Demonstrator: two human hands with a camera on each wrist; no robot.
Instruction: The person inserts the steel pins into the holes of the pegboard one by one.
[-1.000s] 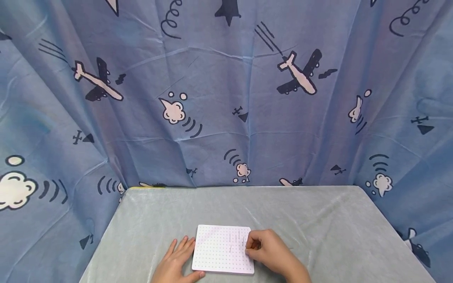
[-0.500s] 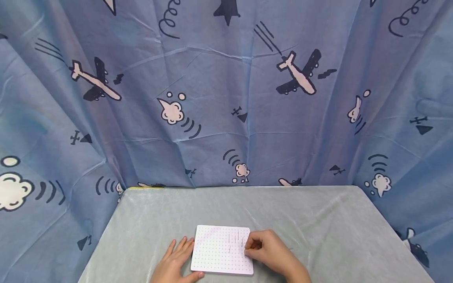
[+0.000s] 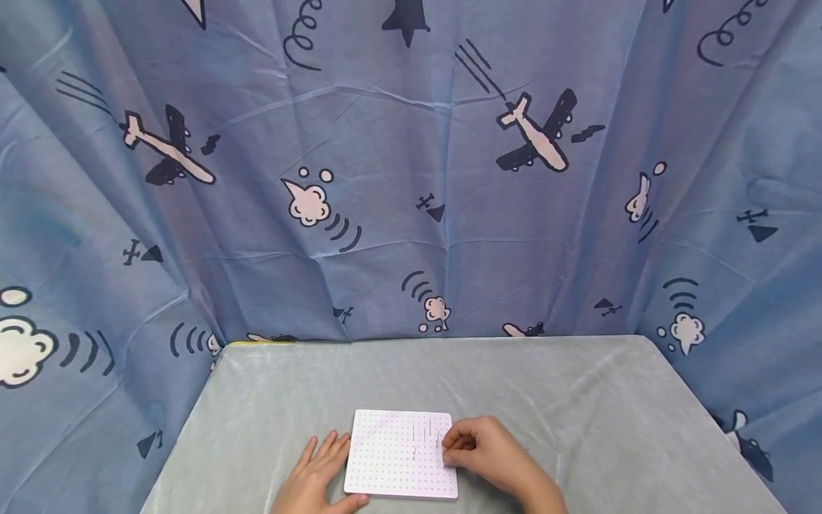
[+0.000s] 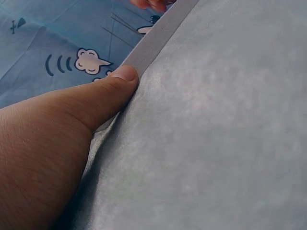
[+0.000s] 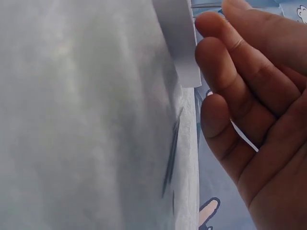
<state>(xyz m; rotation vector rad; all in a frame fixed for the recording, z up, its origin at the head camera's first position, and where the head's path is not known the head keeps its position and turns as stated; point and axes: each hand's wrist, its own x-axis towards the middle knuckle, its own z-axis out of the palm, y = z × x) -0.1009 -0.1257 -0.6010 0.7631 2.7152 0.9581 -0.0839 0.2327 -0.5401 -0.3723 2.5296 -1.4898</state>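
Observation:
A white board [image 3: 385,464] with rows of small holes lies on the grey cloth. Several thin dark pins [image 3: 414,452] stand up from its right half. My left hand [image 3: 311,477] rests at the board's left side with fingers spread, its thumb [image 4: 112,88] against the front edge. My right hand [image 3: 493,458] is over the board's right edge, thumb and forefinger tips together, pinching what seems to be another thin pin. That pin is almost wholly hidden by the fingers. In the right wrist view the other fingers [image 5: 218,72] are curled near the board's side [image 5: 184,52].
Dark thin pins [image 5: 171,153] lie on the cloth to the right of the board, partly behind my right hand. Grey cloth [image 3: 308,385] covers the table. A blue curtain [image 3: 385,250] with plane drawings hangs along the back and both sides.
The head view has swung slightly right, so everything sits a little further left. Both hands keep nearly the same place against the board.

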